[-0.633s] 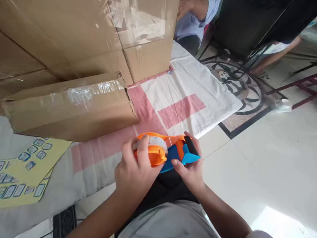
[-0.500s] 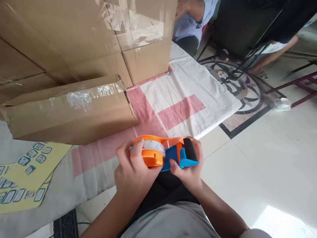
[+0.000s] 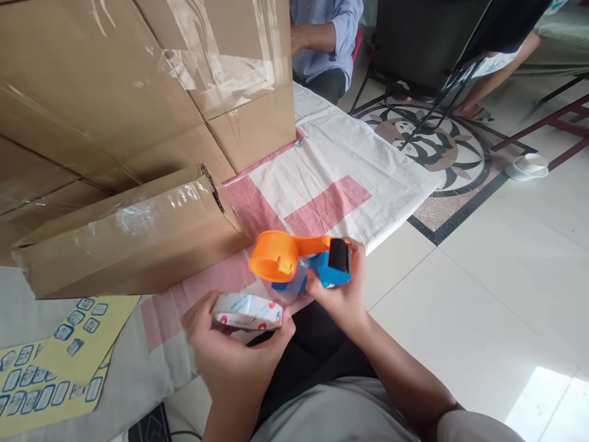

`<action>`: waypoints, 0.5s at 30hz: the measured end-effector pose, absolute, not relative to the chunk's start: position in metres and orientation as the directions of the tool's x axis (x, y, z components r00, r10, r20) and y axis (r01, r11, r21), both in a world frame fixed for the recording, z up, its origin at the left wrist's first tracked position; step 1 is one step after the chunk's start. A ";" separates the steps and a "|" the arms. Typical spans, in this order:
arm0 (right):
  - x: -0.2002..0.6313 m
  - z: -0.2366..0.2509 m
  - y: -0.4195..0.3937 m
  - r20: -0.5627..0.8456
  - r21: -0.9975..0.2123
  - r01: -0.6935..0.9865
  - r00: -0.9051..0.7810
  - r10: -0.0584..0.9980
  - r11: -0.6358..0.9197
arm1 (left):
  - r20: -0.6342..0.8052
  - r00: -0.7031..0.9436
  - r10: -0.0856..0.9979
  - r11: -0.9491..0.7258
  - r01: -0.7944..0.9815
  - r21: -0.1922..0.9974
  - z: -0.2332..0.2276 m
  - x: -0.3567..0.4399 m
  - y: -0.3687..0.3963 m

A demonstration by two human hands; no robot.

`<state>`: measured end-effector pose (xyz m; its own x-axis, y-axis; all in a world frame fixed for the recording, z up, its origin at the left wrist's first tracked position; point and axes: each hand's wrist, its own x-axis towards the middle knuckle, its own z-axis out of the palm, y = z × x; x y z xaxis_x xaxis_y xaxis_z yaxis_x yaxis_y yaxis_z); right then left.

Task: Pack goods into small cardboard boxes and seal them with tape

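My left hand point(image 3: 234, 353) is closed around a roll of packing tape point(image 3: 248, 312), white with blue and red print at its core. My right hand point(image 3: 343, 288) grips an orange and blue tape dispenser point(image 3: 315, 247) by its blue end, close to the black roller point(image 3: 339, 255). The dispenser's orange hub is bare, and a clear strip of tape seems to run from it down toward the roll. Both things are above my lap, at the edge of the cloth-covered table point(image 3: 331, 147).
A long cardboard box point(image 3: 133, 239) lies in front of stacked large cartons point(image 3: 105, 80). Yellow label sheets point(image 3: 55, 374) rest at the left. Across the table sits a person in a light blue shirt point(image 3: 322, 43). White bowls point(image 3: 527, 166) are on the tiled floor.
The tape roll has come off the dispenser's orange hub. My left hand has moved down and left with it, while my right hand still holds the dispenser. The view has shifted slightly.
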<state>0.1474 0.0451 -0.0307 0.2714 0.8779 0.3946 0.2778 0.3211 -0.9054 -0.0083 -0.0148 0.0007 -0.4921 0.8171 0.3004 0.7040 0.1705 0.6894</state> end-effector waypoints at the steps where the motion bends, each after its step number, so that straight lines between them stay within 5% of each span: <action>1: 0.150 -0.029 0.050 0.355 -0.925 0.246 0.288 0.889 0.289 | 0.293 -0.528 0.797 0.171 0.664 0.728 0.001 -0.010 -0.016; 8: 0.168 -0.020 0.076 0.000 -0.998 0.060 0.158 0.987 -0.009 | 0.302 -0.560 0.772 0.136 0.610 0.781 0.011 -0.025 -0.018; 15: 0.186 0.001 0.111 -0.077 -0.808 0.585 0.022 0.997 -0.075 | 0.333 -0.572 0.750 0.311 0.748 0.587 0.025 -0.041 -0.018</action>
<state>0.1856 0.1109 0.0012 0.0217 0.9968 -0.0772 0.5847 -0.0753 -0.8077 -0.0414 -0.0182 0.0254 -0.5722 0.7497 0.3326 0.7480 0.3107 0.5865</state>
